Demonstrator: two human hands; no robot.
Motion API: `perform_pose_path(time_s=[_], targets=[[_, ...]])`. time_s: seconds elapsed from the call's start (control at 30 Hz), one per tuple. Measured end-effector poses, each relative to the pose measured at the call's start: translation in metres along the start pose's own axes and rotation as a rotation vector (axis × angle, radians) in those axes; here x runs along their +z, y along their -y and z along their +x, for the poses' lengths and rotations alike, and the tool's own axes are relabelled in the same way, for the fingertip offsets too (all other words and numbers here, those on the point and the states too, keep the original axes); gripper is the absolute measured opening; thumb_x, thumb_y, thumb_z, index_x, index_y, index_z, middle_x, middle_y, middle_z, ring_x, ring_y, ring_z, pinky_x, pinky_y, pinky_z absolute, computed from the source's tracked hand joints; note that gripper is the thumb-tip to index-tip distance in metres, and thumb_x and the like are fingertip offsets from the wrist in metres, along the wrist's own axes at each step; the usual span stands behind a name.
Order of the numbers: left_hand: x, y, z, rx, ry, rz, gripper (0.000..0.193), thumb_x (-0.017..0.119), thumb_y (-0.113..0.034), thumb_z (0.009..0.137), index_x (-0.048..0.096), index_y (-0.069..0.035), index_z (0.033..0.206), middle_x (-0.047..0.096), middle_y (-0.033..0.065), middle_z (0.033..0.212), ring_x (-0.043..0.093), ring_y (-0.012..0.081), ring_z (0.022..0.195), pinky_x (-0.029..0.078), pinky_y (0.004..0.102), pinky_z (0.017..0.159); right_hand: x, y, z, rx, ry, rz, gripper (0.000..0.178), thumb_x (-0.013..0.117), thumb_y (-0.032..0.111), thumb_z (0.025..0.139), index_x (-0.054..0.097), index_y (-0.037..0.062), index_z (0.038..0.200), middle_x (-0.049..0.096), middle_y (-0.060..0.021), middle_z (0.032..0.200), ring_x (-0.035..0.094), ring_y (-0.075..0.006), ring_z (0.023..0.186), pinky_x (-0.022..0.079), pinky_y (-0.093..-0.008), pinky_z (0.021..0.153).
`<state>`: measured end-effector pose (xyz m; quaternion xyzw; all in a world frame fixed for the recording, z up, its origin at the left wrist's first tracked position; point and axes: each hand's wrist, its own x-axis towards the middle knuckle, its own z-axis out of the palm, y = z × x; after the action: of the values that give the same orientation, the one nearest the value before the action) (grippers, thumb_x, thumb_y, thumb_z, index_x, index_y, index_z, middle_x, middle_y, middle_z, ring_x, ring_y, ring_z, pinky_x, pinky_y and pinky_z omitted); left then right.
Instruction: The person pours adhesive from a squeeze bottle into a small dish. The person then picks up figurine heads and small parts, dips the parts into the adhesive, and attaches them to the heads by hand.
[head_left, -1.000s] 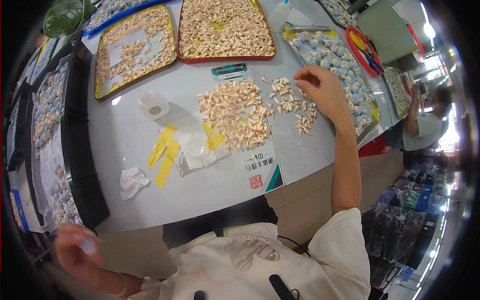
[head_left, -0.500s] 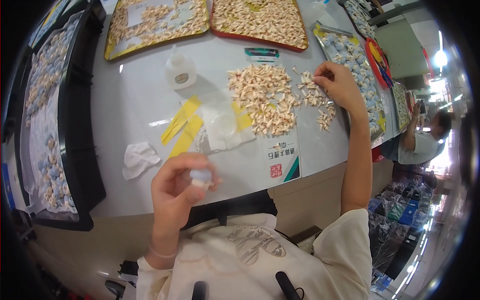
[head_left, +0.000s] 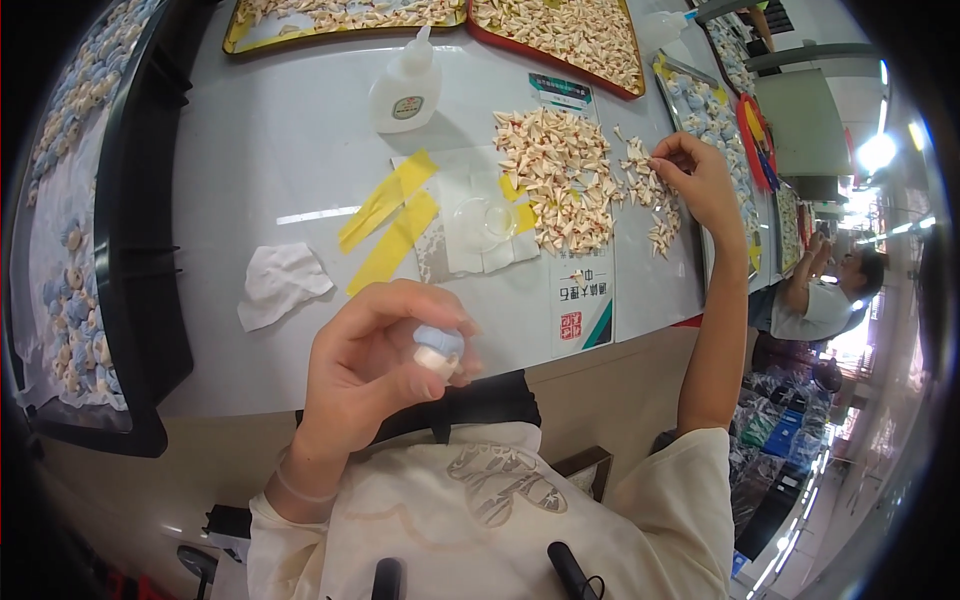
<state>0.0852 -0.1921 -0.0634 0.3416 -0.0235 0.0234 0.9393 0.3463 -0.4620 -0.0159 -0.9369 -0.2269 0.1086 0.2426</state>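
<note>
My left hand (head_left: 352,368), low and left of the middle, is closed round a small blue-and-white figurine (head_left: 438,345), held between thumb and fingers above the table's near edge. At the right, thumb and forefinger of my right hand (head_left: 708,190) are pinched together over a scatter of small pointed cream pieces (head_left: 660,228). Whatever lies between those fingertips is too small to make out. Just left of that scatter is a larger heap of the same pieces (head_left: 560,180). A clear round dish (head_left: 486,220) rests on a white sheet (head_left: 440,240) left of the heap.
A white squeeze bottle (head_left: 406,95) stands behind strips of yellow tape (head_left: 392,245). A crumpled tissue (head_left: 283,284) lies at left. Trays of cream pieces (head_left: 560,30) line the back. A black tray (head_left: 135,230) and a right-hand tray (head_left: 710,110) hold blue-and-white figurines. Another person (head_left: 815,300) sits far right.
My left hand has come a little to the right with the figurine. My right hand stays at the scattered pieces, finger and thumb together. The whole view has shifted slightly.
</note>
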Motion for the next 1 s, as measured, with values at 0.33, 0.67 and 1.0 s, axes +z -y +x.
perform_pose_path(time_s=[0.33, 0.67, 1.0], targets=[[-0.003, -0.001, 0.002, -0.030, 0.083, -0.146, 0.034, 0.062, 0.005, 0.075, 0.049, 0.003, 0.106, 0.050, 0.0134, 0.102, 0.055, 0.0211, 0.094, 0.048, 0.0322, 0.083, -0.004, 0.034, -0.020, -0.090, -0.196, -0.011, 0.011, 0.058, 0.003, 0.078, 0.060, -0.0026, 0.087, 0.057, -0.0055, 0.082, 0.052, -0.0090, 0.074, 0.041, -0.0199, 0.068], [-0.013, -0.007, 0.012, 0.016, 0.134, 0.195, 0.039, 0.069, -0.006, 0.074, 0.046, 0.000, 0.104, 0.049, 0.0165, 0.102, 0.056, 0.0256, 0.095, 0.048, 0.0345, 0.080, 0.049, 0.139, -0.053, -0.346, -0.109, 0.363, 0.014, 0.061, -0.012, 0.063, 0.060, -0.0046, 0.075, 0.062, -0.0105, 0.076, 0.058, -0.0179, 0.071, 0.044, -0.0249, 0.067], [-0.008, -0.009, 0.007, -0.101, 0.009, -0.123, 0.031, 0.065, 0.006, 0.071, 0.058, 0.002, 0.101, 0.056, 0.0129, 0.107, 0.051, 0.0209, 0.103, 0.041, 0.0313, 0.086, 0.067, 0.160, -0.032, -0.389, 0.045, 0.172, 0.016, 0.064, -0.006, 0.060, 0.059, -0.0027, 0.075, 0.053, -0.0088, 0.081, 0.051, -0.0162, 0.076, 0.040, -0.0246, 0.069]])
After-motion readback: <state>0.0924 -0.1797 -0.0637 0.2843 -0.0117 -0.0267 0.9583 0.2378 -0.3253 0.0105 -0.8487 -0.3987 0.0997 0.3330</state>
